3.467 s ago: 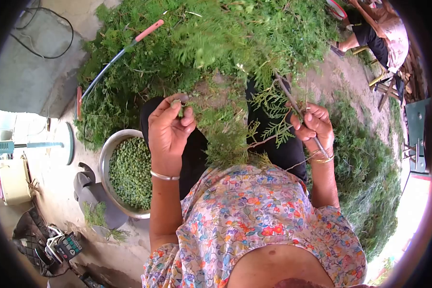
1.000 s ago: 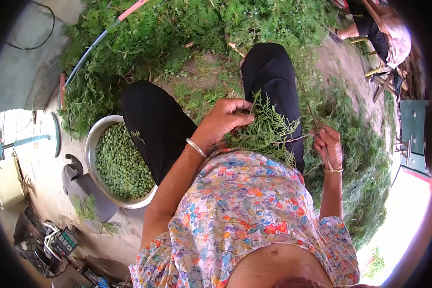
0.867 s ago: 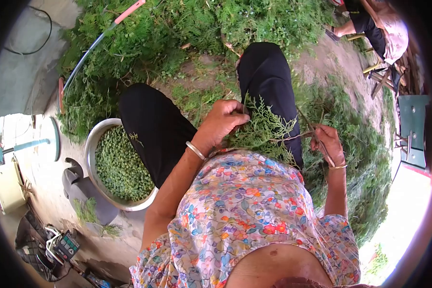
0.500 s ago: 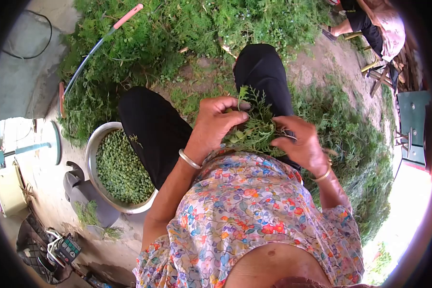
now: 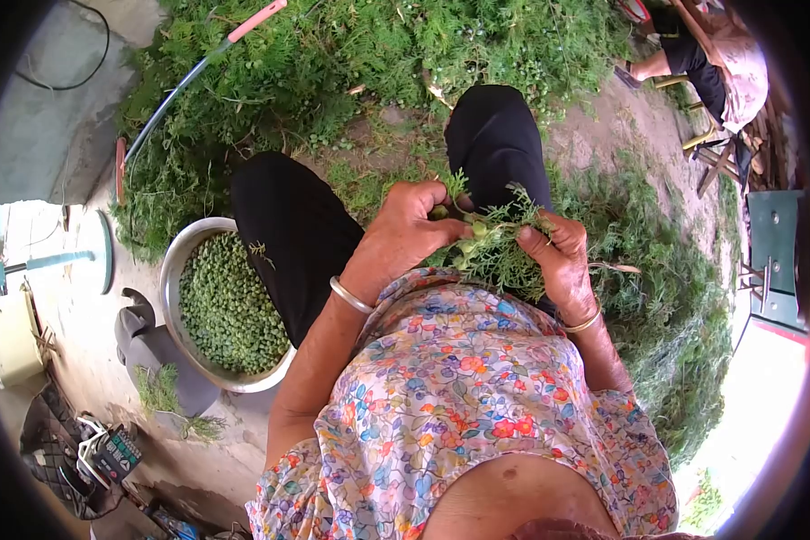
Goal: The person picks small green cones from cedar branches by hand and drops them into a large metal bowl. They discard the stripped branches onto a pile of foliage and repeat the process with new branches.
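Note:
Above my lap, my right hand (image 5: 564,265) pinches a leafy evergreen sprig (image 5: 504,256) between thumb and fingers; its bare stem end sticks out past the hand to the right. My left hand (image 5: 409,225) is closed at the sprig's other side, thumb and fingers on small round green cones (image 5: 479,230). Part of what it grips is hidden by its own fingers. Beside my left knee stands a metal basin (image 5: 176,315) holding many loose green cones (image 5: 229,306).
Cut evergreen branches (image 5: 333,63) are heaped ahead, with more (image 5: 657,270) to my right. A long tool with a pink handle (image 5: 256,20) lies on the left heap. A grey object with a sprig on it (image 5: 175,382) sits by the basin. Another person (image 5: 720,63) sits far right.
My right hand has moved left and closed more tightly on the sprig, and the hands are closer together. My left thumb and fingers now sit against the cones.

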### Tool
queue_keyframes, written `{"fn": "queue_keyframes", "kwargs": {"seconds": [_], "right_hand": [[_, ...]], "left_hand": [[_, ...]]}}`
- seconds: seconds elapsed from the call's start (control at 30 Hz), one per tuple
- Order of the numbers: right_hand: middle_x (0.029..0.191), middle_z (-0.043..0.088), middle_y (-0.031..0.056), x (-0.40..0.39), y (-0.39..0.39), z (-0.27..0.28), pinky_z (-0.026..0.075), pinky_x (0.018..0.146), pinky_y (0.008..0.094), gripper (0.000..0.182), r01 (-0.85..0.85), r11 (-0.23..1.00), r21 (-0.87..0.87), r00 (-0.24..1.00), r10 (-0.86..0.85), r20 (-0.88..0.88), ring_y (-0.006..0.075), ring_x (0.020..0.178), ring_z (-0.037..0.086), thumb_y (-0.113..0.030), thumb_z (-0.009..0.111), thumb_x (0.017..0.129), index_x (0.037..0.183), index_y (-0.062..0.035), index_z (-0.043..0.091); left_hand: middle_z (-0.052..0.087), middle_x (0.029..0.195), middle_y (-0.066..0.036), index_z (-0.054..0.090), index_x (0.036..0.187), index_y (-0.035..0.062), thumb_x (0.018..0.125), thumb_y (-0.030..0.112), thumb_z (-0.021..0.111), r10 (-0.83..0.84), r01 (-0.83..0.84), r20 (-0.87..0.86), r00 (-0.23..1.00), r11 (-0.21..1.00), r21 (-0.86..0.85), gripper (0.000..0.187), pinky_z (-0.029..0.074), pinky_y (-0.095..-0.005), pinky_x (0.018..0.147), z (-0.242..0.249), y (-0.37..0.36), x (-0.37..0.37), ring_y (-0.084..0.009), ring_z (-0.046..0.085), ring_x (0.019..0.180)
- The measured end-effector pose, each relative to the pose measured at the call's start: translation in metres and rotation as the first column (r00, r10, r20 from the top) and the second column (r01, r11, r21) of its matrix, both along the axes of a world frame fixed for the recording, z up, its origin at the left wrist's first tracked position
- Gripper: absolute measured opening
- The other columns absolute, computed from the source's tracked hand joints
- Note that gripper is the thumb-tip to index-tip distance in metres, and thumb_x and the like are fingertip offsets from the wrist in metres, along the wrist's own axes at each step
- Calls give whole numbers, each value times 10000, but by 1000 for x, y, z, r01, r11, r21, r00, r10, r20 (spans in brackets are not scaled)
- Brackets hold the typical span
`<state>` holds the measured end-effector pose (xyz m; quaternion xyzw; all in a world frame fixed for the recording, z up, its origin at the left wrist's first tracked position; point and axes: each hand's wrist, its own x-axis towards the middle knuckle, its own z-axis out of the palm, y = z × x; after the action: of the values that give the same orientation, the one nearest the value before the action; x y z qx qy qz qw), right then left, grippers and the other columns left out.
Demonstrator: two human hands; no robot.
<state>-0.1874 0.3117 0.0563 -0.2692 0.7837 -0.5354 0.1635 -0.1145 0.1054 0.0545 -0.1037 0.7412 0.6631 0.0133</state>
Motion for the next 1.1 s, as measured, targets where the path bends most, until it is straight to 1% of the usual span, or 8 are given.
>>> {"fn": "queue_keyframes", "kwargs": {"seconds": [0.17,0.43,0.53,0.67,0.8,0.87,1.03,1.1], "right_hand": [[567,437,-30,2,-4,0,335,489,245,153,16,1000,-15,999,-16,32,40,561,359,-66,650,828,722,3,564],[585,447,-63,2,-8,-1,327,492,231,134,41,993,-112,992,-27,125,32,568,366,-53,654,822,737,8,570],[584,449,-74,1,-2,-4,309,492,221,129,56,993,-100,982,-37,188,28,563,359,-49,653,823,725,-3,582],[576,445,-89,-8,7,-8,280,491,212,177,298,933,-203,890,-195,412,20,539,341,-56,643,839,671,-51,589],[745,560,-56,-10,11,-6,419,709,223,81,287,945,-157,832,-164,531,47,716,507,-9,651,821,844,-65,598],[673,500,-72,-11,5,-11,347,600,222,141,285,931,-227,855,-139,499,34,630,425,-16,646,827,726,-73,567],[601,430,-89,-2,1,-4,291,498,219,264,261,922,-287,898,-123,423,22,557,354,-15,644,830,605,-91,527],[629,449,-84,6,-9,5,353,532,207,207,488,852,-190,776,-324,541,24,584,404,-1,652,822,672,-89,539]], "left_hand": [[584,632,-16,631,817,-48,766,6,631,11,-17,71,997,996,85,75,374,-244,483,-16,8,5,-40,483,572],[532,607,-15,618,853,-25,802,44,635,51,-174,206,977,746,642,88,346,-215,457,-27,21,13,-59,442,505],[509,598,-19,599,816,-21,814,73,632,-62,-71,206,977,811,581,100,330,-225,425,-18,6,14,-79,421,464],[554,687,-98,586,853,-23,862,126,568,166,-181,112,980,491,852,150,362,-234,420,-53,-36,24,-121,483,542],[581,778,-135,575,867,-20,873,147,566,304,-326,201,931,448,832,167,402,-241,444,-36,-39,31,-138,528,624],[594,848,-158,575,878,-22,878,146,563,249,-243,155,956,377,894,168,410,-241,452,-37,-34,34,-151,549,662],[604,820,-168,585,856,-20,853,93,590,203,-221,138,969,481,848,113,392,-232,433,-30,-13,26,-140,534,615],[594,725,-121,601,826,-25,823,61,623,197,-253,171,965,555,792,89,369,-218,432,-22,-5,21,-107,489,539]]}}
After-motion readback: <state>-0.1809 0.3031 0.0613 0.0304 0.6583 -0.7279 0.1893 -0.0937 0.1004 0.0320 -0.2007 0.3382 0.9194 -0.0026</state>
